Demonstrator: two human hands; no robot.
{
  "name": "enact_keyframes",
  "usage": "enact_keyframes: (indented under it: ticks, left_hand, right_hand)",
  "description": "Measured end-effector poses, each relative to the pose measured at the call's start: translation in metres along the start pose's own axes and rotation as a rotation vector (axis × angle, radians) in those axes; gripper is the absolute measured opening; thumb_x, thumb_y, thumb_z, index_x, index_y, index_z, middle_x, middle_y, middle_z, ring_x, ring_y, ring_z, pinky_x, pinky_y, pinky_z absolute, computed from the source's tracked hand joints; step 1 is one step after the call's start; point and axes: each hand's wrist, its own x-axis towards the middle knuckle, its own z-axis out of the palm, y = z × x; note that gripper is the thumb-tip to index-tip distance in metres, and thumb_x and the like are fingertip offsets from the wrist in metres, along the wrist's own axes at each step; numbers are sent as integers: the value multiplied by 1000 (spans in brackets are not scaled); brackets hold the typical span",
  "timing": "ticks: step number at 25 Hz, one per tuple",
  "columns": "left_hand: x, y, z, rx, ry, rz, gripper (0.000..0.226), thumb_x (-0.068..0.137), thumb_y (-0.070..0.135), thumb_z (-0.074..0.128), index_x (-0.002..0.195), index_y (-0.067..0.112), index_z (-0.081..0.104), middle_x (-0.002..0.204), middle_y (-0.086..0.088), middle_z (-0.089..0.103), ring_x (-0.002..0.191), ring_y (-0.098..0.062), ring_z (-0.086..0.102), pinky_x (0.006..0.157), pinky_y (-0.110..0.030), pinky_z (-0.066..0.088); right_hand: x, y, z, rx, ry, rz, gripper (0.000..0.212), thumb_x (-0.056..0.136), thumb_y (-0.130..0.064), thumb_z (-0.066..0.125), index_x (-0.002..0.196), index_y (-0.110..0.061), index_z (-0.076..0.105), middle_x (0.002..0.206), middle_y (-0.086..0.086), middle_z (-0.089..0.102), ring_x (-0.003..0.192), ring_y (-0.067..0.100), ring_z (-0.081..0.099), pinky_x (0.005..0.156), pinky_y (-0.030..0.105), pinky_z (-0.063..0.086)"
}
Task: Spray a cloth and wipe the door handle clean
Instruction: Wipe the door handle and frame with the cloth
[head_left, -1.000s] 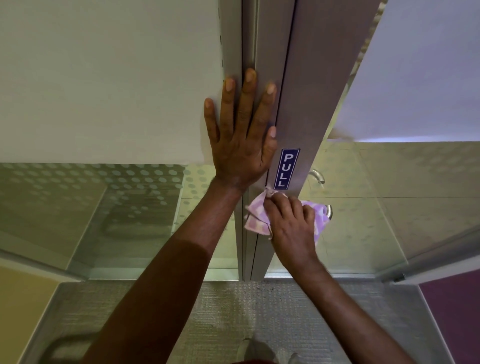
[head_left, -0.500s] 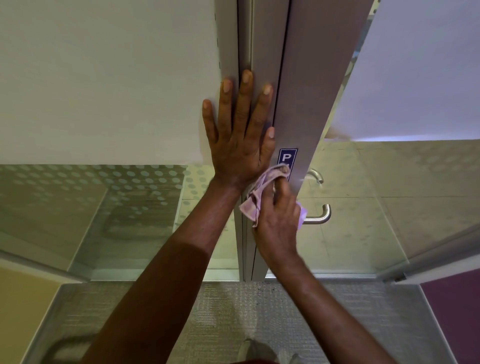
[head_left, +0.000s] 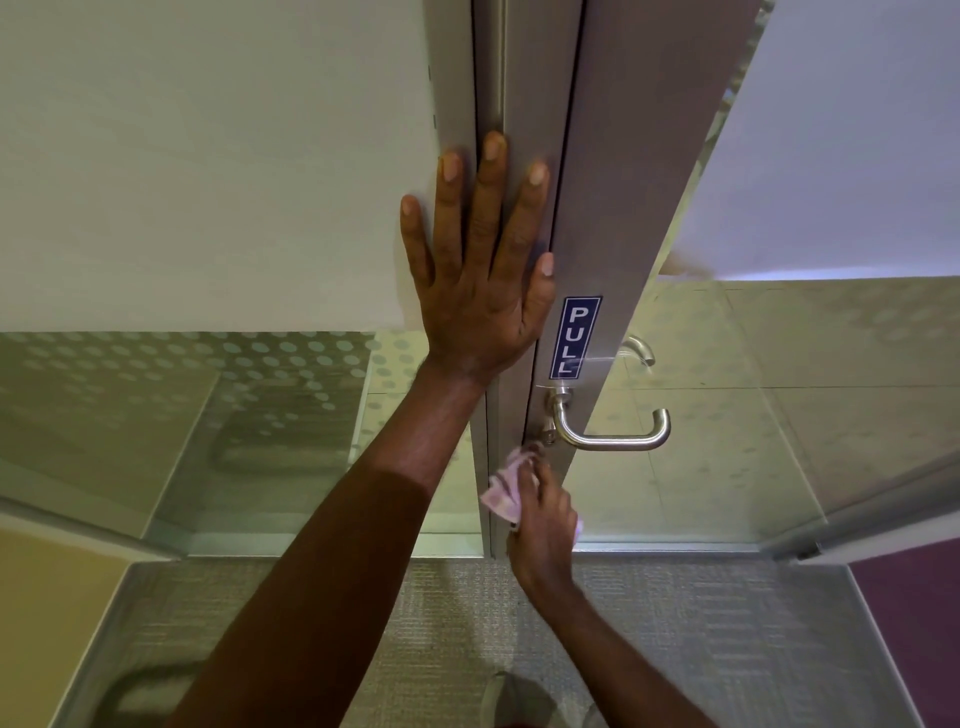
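A silver lever door handle (head_left: 613, 440) juts right from the grey door frame (head_left: 618, 156), just under a blue PULL sticker (head_left: 575, 336). My right hand (head_left: 545, 525) is shut on a crumpled pink cloth (head_left: 503, 491) below and left of the handle, with the cloth pressed to the frame near the keyhole (head_left: 546, 432). My left hand (head_left: 480, 260) lies flat with fingers spread across the frame's edge above the sticker. No spray bottle is in view.
Frosted dotted glass panels (head_left: 208, 395) flank the door on both sides. A second handle (head_left: 640, 349) shows through the glass behind. Grey carpet (head_left: 467, 623) lies below, with a shoe tip (head_left: 511, 696) at the bottom edge. A purple panel (head_left: 919, 623) stands at lower right.
My right hand has dropped with the cloth from the PULL sticker down to below the handle, which is now uncovered. My left hand stays pressed on the frame.
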Motion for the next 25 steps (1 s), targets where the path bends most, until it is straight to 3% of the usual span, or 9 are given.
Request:
enact_keyframes:
  ticks: [1,3,5,8,12,15,17,20,25]
  left_hand:
    - [0,0,1,0,2,3,60,109,42,33,163,22,16,164,-14,29,165,-16,-13,133,-51,-5]
    - [0,0,1,5,2,3,61,109,42,34,165,22,19,163,-14,30,165,-16,-13,133,-51,-4]
    - [0,0,1,13,0,-3,60,108,42,36,164,22,30,163,-13,30,165,-16,-12,133,-52,-3]
    - [-2,1,1,14,-10,-14,55,107,42,38,159,24,34,164,-11,28,165,-17,-11,133,-52,-1]
    - [-3,2,-1,15,-4,-12,59,108,43,37,163,24,32,163,-11,28,165,-17,-12,134,-51,-2]
    - [-3,2,-3,17,5,-2,63,107,44,37,166,26,26,171,-8,20,166,-17,-11,134,-51,-2]
    - [-4,1,-2,30,6,43,68,108,46,35,169,30,10,180,-1,5,166,-18,-12,134,-51,-3]
    - [-2,1,-3,39,-4,48,68,109,46,33,167,30,3,177,-4,9,165,-16,-15,133,-51,-4]
    - [-1,2,-3,13,11,18,65,109,44,34,166,27,8,166,-11,28,165,-16,-14,134,-50,-3]
  right_hand:
    - [-1,9,0,377,-52,297,53,92,8,58,142,-11,55,135,19,58,111,30,62,87,47,56]
    - [5,25,-5,969,-76,749,28,100,10,48,126,3,55,102,23,63,78,26,65,62,36,59]
    - [19,28,-4,1245,-28,907,11,103,3,49,107,1,59,78,15,63,59,21,62,51,26,53]
    - [45,2,0,1501,41,899,20,103,-3,49,87,-12,55,65,6,57,57,19,57,50,25,53]
    - [63,-15,8,1605,-1,885,23,102,7,38,101,-2,59,84,18,67,73,26,66,68,32,58]
    - [67,-2,6,1644,-95,1026,33,104,8,27,92,10,58,72,23,73,61,28,73,52,28,61]
    - [69,10,4,1609,-128,1099,34,105,10,25,92,11,56,72,27,70,62,31,72,47,29,60]
    - [70,16,4,1538,-181,1110,33,103,14,23,92,12,54,70,28,69,57,34,73,44,31,59]
    - [65,-3,-3,1440,-202,1023,27,101,13,26,109,12,51,86,27,62,73,35,61,72,44,57]
